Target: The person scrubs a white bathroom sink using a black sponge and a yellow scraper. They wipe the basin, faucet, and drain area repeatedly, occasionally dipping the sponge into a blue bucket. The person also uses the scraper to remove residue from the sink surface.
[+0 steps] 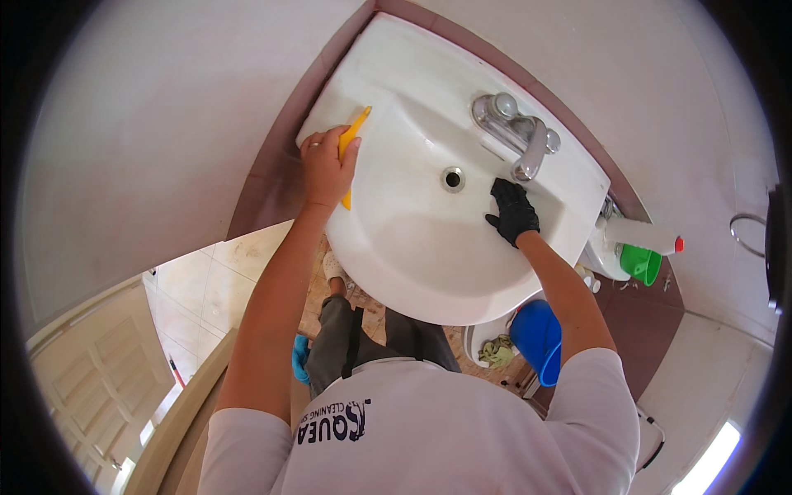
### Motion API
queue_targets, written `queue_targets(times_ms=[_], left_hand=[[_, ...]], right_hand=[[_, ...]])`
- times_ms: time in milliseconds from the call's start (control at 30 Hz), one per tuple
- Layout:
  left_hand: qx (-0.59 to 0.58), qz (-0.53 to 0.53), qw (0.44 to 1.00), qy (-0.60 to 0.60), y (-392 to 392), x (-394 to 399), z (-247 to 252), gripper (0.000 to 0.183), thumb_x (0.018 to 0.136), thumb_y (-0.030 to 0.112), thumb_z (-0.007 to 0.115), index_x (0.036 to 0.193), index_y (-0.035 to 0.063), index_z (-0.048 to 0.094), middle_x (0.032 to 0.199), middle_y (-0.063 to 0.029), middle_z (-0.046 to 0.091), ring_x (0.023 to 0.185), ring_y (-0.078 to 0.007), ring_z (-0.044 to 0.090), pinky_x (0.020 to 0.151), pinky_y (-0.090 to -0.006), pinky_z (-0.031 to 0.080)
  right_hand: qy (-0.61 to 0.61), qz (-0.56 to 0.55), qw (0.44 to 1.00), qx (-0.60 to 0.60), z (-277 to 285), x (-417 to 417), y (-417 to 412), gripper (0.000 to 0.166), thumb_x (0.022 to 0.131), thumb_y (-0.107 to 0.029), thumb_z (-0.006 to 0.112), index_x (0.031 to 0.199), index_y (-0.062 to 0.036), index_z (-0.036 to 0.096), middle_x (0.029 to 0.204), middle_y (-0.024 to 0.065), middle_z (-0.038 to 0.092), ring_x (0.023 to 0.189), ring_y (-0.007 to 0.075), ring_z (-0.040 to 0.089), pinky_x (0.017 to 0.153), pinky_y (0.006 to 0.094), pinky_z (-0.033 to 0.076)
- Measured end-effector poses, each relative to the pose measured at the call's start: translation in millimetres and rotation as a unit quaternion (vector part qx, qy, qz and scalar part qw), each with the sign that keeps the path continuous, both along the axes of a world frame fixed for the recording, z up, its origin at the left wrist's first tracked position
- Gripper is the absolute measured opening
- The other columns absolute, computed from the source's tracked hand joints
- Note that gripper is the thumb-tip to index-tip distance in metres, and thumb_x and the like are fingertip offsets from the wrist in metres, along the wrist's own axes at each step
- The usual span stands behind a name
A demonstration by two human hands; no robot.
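A white ceramic washbasin with a metal drain lies before me. My bare left hand, with a ring on one finger, grips a yellow tool at the basin's left rim; the kind of tool is unclear. In a black glove, my right hand rests against the inner right side of the bowl, just below the spout of a chrome two-knob faucet. Nothing shows in that hand, though its palm is hidden.
Right of the basin are a white bottle with a red cap and a green container. A blue bucket stands below, beside a greenish cloth. Tiled walls enclose the basin's back; a panelled door is at lower left.
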State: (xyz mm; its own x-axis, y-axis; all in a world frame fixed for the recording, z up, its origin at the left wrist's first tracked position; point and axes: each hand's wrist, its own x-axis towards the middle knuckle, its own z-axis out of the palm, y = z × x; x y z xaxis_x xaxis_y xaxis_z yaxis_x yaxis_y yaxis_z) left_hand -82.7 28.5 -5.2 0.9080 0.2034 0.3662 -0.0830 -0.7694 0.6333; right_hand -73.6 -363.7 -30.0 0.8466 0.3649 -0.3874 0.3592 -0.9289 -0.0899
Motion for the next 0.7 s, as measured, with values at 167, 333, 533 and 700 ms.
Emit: queue_targets(times_ms=[167, 333, 533, 700], left_hand=[[0.001, 0.0, 1.0, -0.004, -4, 6, 2, 0.027, 0.085, 0.026, 0.061, 0.104, 0.0063, 0.061, 0.09, -0.0109, 0.064, 0.09, -0.0277, 0.055, 0.094, -0.0409, 0.034], [0.011, 0.006, 1.0, 0.011, -3, 3, 7, 0.027, 0.085, 0.026, 0.061, 0.103, 0.0058, 0.062, 0.089, -0.0109, 0.064, 0.091, -0.0274, 0.054, 0.094, -0.0392, 0.033], [-0.007, 0.01, 1.0, -0.009, 5, 0, 1, 0.026, 0.085, 0.025, 0.061, 0.102, 0.0053, 0.062, 0.09, -0.0113, 0.064, 0.089, -0.0279, 0.055, 0.094, -0.0388, 0.033], [-0.006, -0.016, 0.999, -0.027, -5, 8, 3, 0.026, 0.086, 0.025, 0.061, 0.102, 0.0052, 0.061, 0.088, -0.011, 0.064, 0.087, -0.0283, 0.055, 0.091, -0.0402, 0.035]], right_hand=[[-0.078, 0.095, 0.989, 0.087, -36, 50, 74, 0.069, 0.078, -0.007, 0.06, 0.141, -0.0134, 0.032, 0.141, 0.0077, 0.039, 0.13, 0.0249, 0.038, 0.107, 0.0343, 0.034], [-0.073, 0.12, 0.979, 0.145, -29, 66, 84, 0.06, 0.085, -0.004, 0.041, 0.143, -0.0148, 0.029, 0.145, 0.0068, 0.035, 0.131, 0.0275, 0.036, 0.108, 0.035, 0.032], [0.074, 0.033, 0.996, -0.027, 29, 37, -11, 0.055, 0.09, -0.003, 0.036, 0.143, -0.0153, 0.031, 0.145, 0.0038, 0.036, 0.134, 0.0217, 0.033, 0.112, 0.0319, 0.025], [-0.144, 0.184, 0.961, 0.149, 5, 80, 97, 0.049, 0.09, -0.011, 0.044, 0.138, -0.0145, 0.038, 0.138, 0.0105, 0.043, 0.128, 0.0283, 0.04, 0.108, 0.0358, 0.033]])
